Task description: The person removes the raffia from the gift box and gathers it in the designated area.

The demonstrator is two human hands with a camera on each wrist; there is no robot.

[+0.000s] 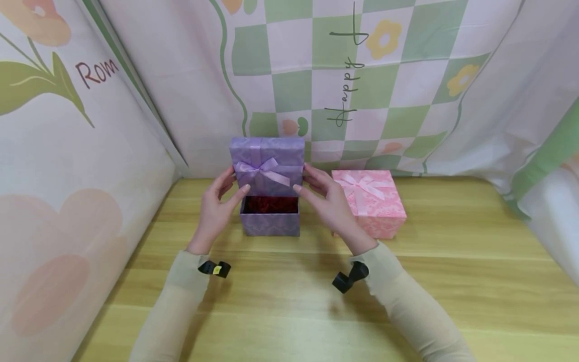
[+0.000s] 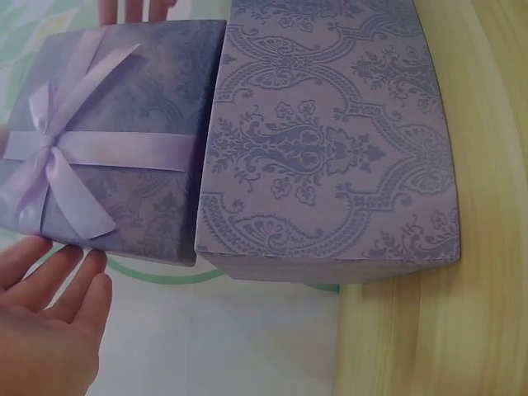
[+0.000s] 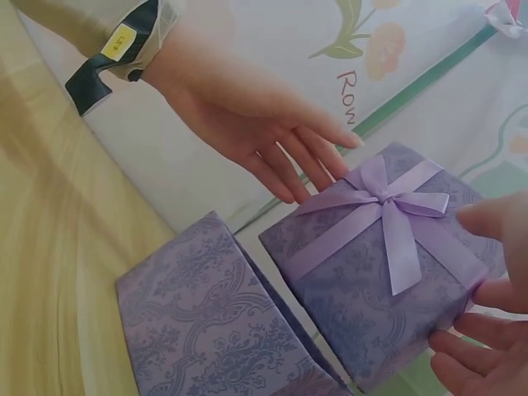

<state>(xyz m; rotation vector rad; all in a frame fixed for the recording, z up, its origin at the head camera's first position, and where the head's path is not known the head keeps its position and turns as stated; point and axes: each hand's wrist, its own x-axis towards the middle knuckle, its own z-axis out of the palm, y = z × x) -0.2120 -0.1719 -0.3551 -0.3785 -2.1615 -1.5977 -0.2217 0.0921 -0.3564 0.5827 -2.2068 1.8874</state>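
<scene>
A purple gift box lid (image 1: 280, 151) with a lilac ribbon bow (image 1: 261, 170) stands tilted up above the back of its patterned box (image 1: 270, 225). My left hand (image 1: 214, 206) holds the lid by its left side, thumb near the front corner. On the opposite side my right hand (image 1: 332, 206) grips it in the same way. Dark red filling (image 1: 271, 204) shows inside the box under the lid's lower edge. In the right wrist view, the lid (image 3: 355, 305) is between the fingers of both hands, beside the box (image 3: 214, 322).
A closed pink gift box (image 1: 382, 226) with a pink bow stands just right of my right hand. The wooden table (image 1: 271, 301) meets a checkered curtain (image 1: 334, 60) at the back and a printed cloth (image 1: 68, 201) at the left.
</scene>
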